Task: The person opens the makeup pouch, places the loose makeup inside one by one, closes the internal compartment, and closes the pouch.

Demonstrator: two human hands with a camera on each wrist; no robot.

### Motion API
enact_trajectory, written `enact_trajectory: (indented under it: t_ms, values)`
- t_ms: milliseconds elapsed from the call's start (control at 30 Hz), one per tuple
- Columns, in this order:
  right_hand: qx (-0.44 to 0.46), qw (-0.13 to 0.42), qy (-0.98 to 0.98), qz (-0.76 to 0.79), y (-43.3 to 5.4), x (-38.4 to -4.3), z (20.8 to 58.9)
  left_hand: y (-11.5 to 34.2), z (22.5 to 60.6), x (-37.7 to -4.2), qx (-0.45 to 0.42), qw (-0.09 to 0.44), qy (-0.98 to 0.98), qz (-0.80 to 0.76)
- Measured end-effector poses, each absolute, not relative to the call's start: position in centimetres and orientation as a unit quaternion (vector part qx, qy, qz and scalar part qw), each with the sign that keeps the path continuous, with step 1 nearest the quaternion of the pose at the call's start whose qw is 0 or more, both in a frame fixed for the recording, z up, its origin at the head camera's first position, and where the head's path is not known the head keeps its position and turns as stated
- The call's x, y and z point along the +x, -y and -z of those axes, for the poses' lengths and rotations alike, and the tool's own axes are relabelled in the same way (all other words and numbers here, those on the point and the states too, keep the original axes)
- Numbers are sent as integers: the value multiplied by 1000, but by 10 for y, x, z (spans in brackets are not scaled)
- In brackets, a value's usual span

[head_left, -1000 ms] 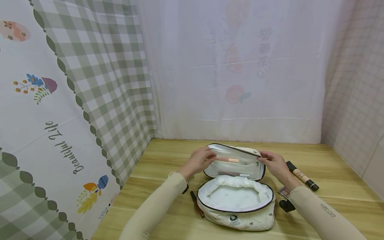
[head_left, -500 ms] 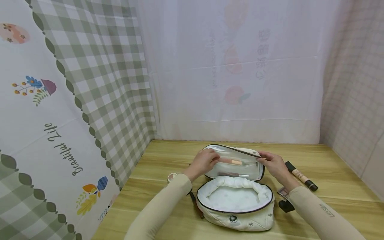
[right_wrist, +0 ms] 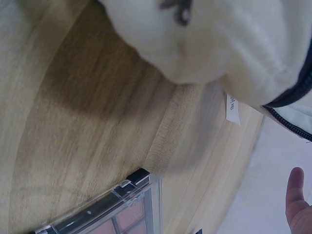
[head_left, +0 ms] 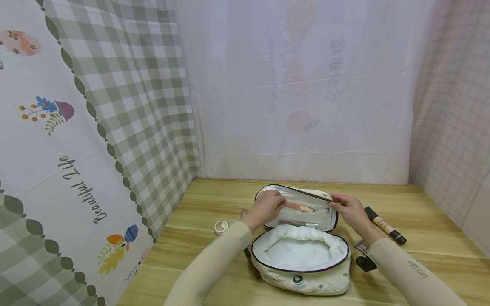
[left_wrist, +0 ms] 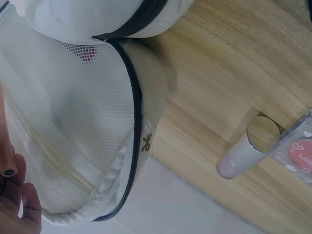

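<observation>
A cream makeup bag [head_left: 321,285] stands on the table with its lid [head_left: 323,216] unzipped and tipped back. My left hand [head_left: 266,208] holds a slim peach cosmetic tube [head_left: 300,207] at the lid's mesh inner side. In the left wrist view, fingers and thumb grip the tube [left_wrist: 6,151] near its end; whether it lies inside the mesh pocket I cannot tell. My right hand [head_left: 353,213] pinches the lid's upper right edge. A second slim tube [head_left: 298,222] with a silvery end lies low in the lid. White padding rings the bag's main opening.
Right of the bag lie a black-and-beige tube [head_left: 386,225], an eyeshadow palette [right_wrist: 126,219] and a black item [head_left: 366,263]. To the left are a round pot [head_left: 220,227], a dark pencil-like stick [head_left: 252,265], a short silver-capped tube [left_wrist: 248,146] and a pink compact [left_wrist: 298,151].
My left hand has shifted right along the lid, taking the peach tube with it. The round pot on the left has come out from behind my forearm. My right hand keeps its place.
</observation>
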State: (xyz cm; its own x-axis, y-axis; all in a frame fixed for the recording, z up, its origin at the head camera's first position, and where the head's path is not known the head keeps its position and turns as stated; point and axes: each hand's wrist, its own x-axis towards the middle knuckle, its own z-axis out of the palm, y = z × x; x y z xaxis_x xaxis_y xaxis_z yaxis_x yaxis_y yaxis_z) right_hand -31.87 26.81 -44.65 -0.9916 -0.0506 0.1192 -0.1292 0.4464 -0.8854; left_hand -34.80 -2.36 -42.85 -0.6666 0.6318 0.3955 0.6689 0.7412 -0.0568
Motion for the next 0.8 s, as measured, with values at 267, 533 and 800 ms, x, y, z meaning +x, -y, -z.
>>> enact_trajectory:
  t_ms: [267, 533, 800]
  values:
    - [54, 35, 847, -528, -269, -318, 447, 11, 433, -350, -358, 239, 903, -4]
    - [57, 39, 848, -526, -268, -319, 447, 3, 438, -351, -356, 233, 905, -5]
    - [62, 41, 848, -525, -269, -319, 448, -2, 442, -351, -366, 238, 899, 8]
